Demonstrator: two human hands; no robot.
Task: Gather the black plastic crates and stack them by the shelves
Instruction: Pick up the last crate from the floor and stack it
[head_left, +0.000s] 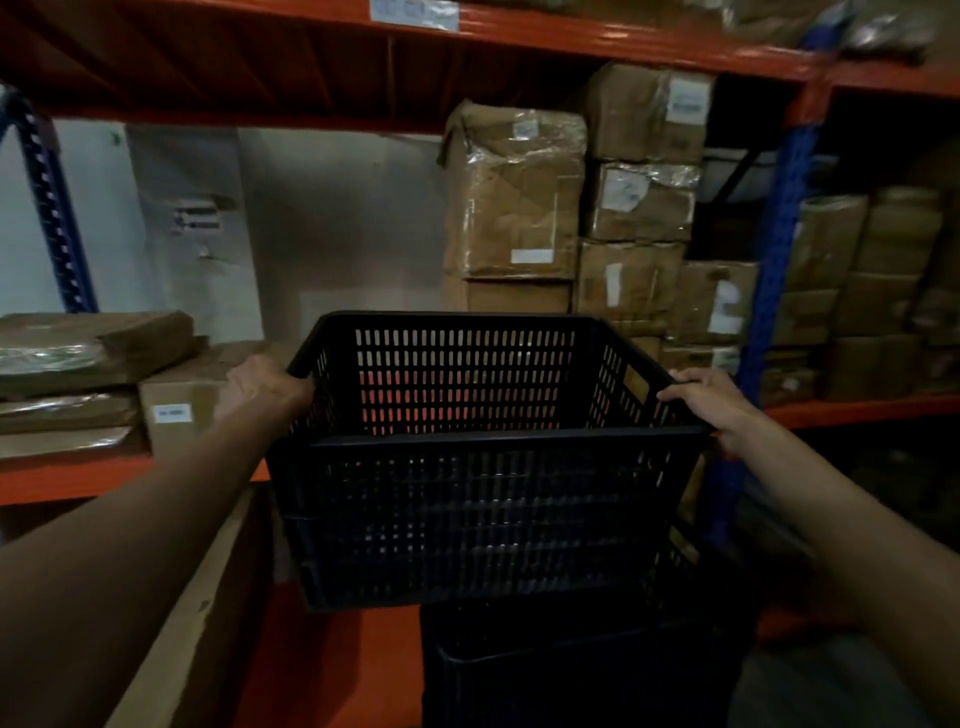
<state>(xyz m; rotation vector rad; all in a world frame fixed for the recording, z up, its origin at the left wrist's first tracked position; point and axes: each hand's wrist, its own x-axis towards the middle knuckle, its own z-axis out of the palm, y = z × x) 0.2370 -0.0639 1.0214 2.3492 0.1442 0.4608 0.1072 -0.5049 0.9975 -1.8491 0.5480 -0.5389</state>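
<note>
A black plastic crate (483, 467) is held in the air before the shelves (623, 47), the left hand (262, 387) and right hand (714, 405) clamped on its side rims. Below it another black crate (571, 670) is seen. The held crate should be centred over it, kept level, then lowered slowly until nested.

No text can be read. White labels (687, 103) stick on the cardboard boxes (641, 202), one small label (172, 413) is on a low box at left, and a tag (414, 11) is on the orange shelf beam (597, 39), all too blurred.
</note>
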